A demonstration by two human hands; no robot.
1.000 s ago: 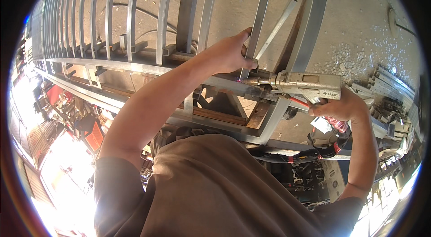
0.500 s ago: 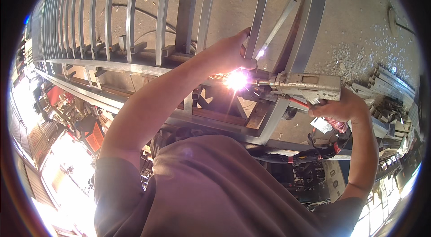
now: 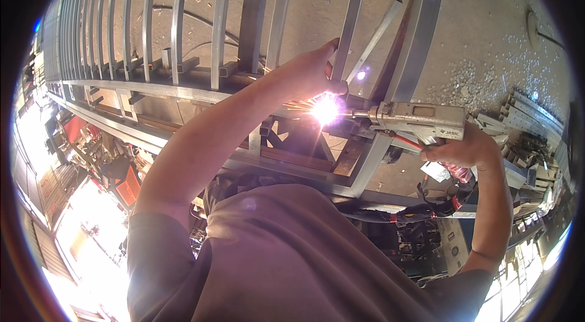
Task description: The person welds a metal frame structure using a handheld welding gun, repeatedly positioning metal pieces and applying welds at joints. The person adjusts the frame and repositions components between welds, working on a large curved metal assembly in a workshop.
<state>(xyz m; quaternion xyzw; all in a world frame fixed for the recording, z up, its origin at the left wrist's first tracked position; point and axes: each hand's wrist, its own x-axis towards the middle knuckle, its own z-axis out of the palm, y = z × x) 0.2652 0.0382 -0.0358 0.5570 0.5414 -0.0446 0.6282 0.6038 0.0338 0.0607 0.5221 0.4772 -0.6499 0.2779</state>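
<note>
My right hand (image 3: pixel 454 150) is closed round the grip of a grey welding gun (image 3: pixel 420 118), which lies level with its nozzle pointing left. At the nozzle's tip a bright arc (image 3: pixel 325 110) burns and throws orange sparks to the left; its glare hides the joint under it. Just above the arc, my left hand (image 3: pixel 320 72) grips the lower end of an upright square metal bar (image 3: pixel 353 14), thumb on the near side and a finger beyond it. The bar meets the long rail of a metal frame (image 3: pixel 365 166) close to the glare.
Many parallel bars (image 3: pixel 177 17) of the frame run off to the left. A dark cable bundle (image 3: pixel 420 212) with red bands hangs below the gun. Stacked metal profiles (image 3: pixel 530 112) lie at the right near scattered bright debris (image 3: pixel 466 81). A red-orange box (image 3: pixel 129 185) stands lower left.
The gun and the arc have shifted very slightly to the right. Sparks to the left of the arc spread a little more. My left hand keeps its hold on the bar.
</note>
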